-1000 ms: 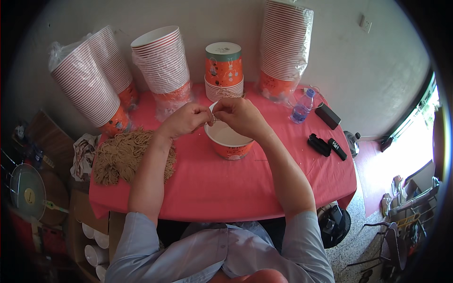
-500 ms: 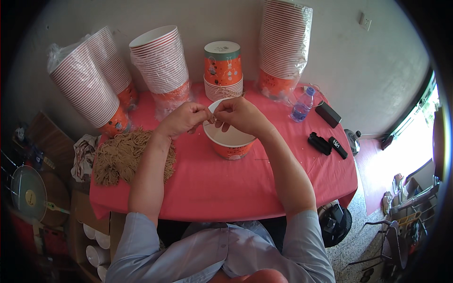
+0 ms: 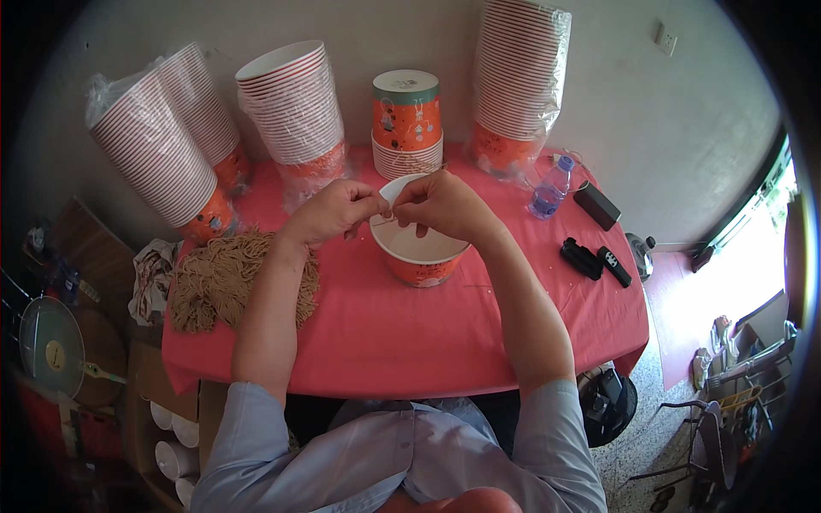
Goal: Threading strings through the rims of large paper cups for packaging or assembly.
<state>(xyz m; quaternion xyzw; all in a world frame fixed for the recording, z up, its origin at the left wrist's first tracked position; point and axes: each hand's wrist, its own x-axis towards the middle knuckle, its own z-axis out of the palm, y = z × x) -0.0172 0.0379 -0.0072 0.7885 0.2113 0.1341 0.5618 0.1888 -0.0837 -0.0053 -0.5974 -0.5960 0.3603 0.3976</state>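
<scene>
An orange paper bucket (image 3: 423, 267) with a white inside stands on the red tablecloth (image 3: 410, 333) in front of me. Both hands hover over its far rim. My left hand (image 3: 333, 214) pinches a thin beige string (image 3: 386, 214) at the rim, and my right hand (image 3: 440, 205) pinches the same string from the other side, fingers closed. The two hands almost touch. A heap of beige strings (image 3: 227, 278) lies at the left on the cloth.
Tall bagged stacks of orange and white buckets (image 3: 158, 150) (image 3: 295, 111) (image 3: 522, 77) line the wall. A short stack with a lidded bucket (image 3: 406, 115) stands behind the hands. A small water bottle (image 3: 549, 188) and black devices (image 3: 590, 256) lie at the right.
Both hands stay over the bucket's far rim, working the string with small finger shifts. The bucket has barely moved.
</scene>
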